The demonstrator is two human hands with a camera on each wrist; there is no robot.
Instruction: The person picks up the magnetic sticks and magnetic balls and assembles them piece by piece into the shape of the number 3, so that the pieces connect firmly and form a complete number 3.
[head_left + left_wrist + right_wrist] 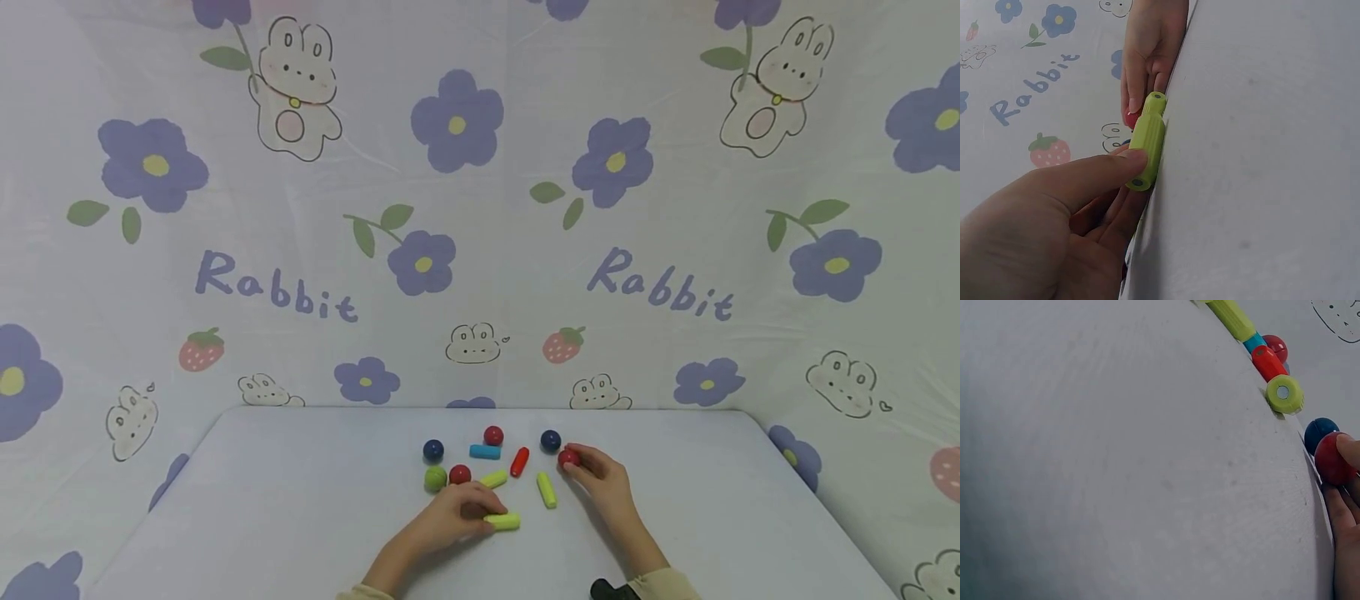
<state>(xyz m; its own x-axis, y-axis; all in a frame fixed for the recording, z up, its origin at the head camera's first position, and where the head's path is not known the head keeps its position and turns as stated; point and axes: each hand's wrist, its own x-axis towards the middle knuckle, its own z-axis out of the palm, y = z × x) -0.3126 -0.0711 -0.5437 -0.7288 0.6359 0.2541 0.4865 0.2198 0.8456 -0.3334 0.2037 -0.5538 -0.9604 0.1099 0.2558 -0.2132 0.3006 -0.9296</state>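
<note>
In the head view my left hand (450, 518) pinches a short yellow-green rod (504, 522) between thumb and fingers, low over the white table. The left wrist view shows the thumb across this ribbed rod (1146, 144), which has a grey disc in its near end. Farther right, my right hand (611, 493) holds a red ball (567, 459) by thumb and fingertips, close beside a dark blue ball (551, 441). The right wrist view has the same red ball (1332, 459) in front of the blue one; most of that hand is outside the frame.
Between the hands lie a red rod (520, 462), a blue rod (485, 452) and yellow-green rods (547, 490). Red balls (493, 435), a green ball (435, 478) and another blue ball (433, 451) sit behind the left hand. A printed cloth (480, 208) hangs behind the table (262, 492).
</note>
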